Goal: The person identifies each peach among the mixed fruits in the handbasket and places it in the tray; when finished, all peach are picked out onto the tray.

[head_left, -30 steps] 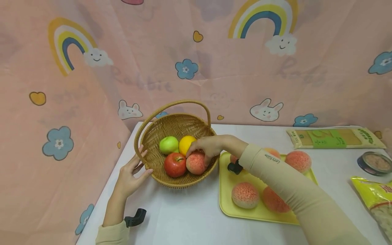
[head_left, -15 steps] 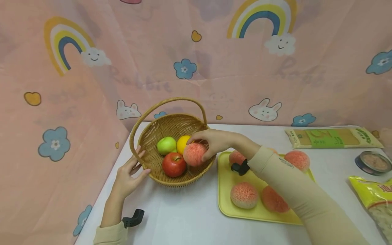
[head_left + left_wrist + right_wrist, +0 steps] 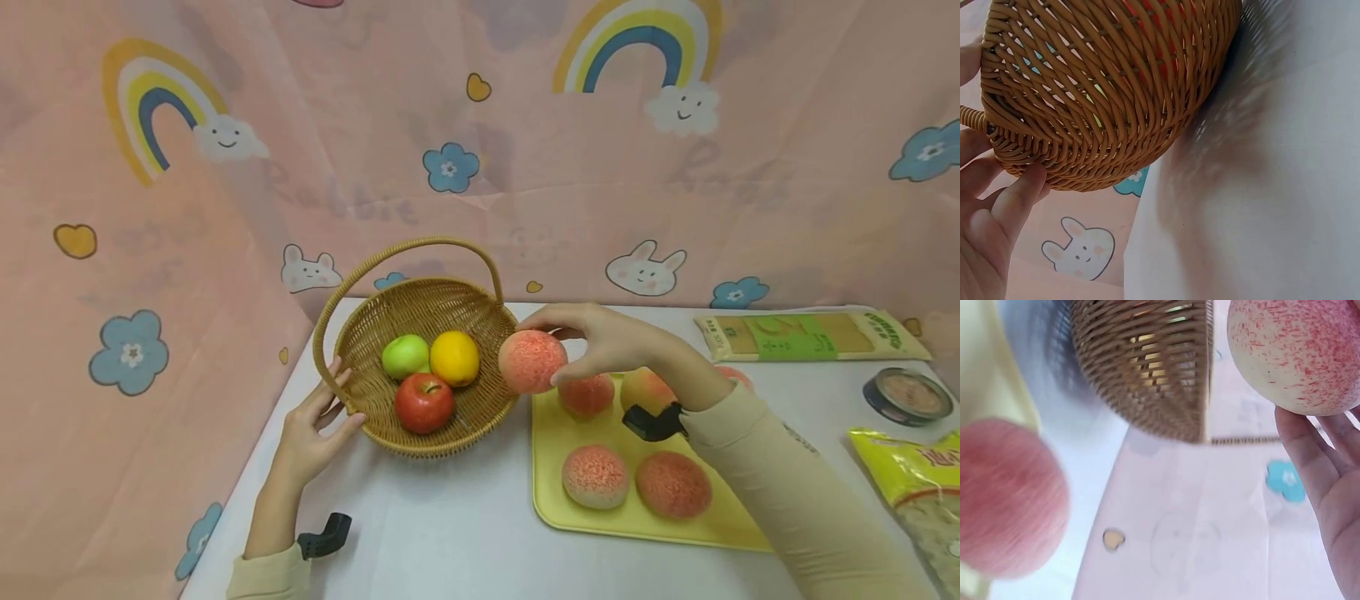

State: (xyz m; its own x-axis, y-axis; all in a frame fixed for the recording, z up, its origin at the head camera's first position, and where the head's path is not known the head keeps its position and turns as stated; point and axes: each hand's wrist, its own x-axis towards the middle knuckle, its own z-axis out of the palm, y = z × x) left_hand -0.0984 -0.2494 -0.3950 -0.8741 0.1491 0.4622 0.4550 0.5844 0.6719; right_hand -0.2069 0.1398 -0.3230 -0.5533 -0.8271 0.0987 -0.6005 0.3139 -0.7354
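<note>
My left hand holds the left rim of a wicker basket where the arched handle joins it; in the left wrist view the thumb presses the outer weave. Inside the basket lie a green apple, a red apple and an orange. A fuzzy pink peach is gripped between the thumb and fingers of my right hand, raised just right of the basket rim. The right wrist view shows the pale, red-speckled side of this peach.
Several peaches lie on a yellow tray right of the basket, partly hidden by the right arm. Farther right are a noodle packet, a round tin and a yellow bag. A printed cloth hangs behind the table.
My right hand has lifted the peach out of the basket and carried it right, past the rim toward the tray. The left hand stays on the basket.
</note>
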